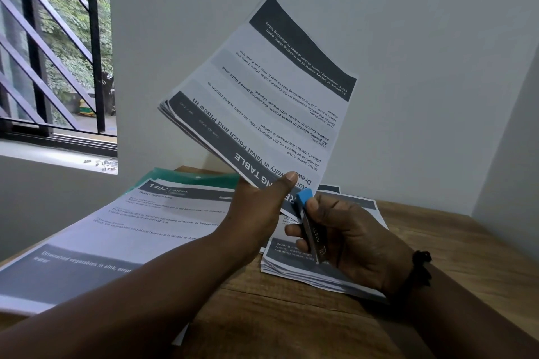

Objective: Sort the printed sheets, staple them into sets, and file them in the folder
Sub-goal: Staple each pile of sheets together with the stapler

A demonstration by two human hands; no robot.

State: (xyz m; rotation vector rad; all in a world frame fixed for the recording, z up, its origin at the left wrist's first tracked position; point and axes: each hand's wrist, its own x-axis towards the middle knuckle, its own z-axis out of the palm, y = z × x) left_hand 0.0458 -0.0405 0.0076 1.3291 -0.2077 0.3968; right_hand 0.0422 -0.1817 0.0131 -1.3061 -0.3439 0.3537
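Observation:
My left hand [259,207] pinches the lower corner of a set of printed sheets [262,96] and holds it up, tilted, in front of the wall. The top sheet shows grey bands and upside-down text. My right hand [347,236] grips a small stapler [307,218] with a blue end, its jaws at the same corner of the set, right beside my left thumb. A green translucent folder [186,176] lies on the table at the back left, mostly under a large printed sheet [116,239]. A stack of printed sheets [329,268] lies under my right hand.
The wooden table [437,242] stands in a corner, with white walls behind and to the right. A barred window [55,46] is at the upper left, with small loose bits on its sill [102,165].

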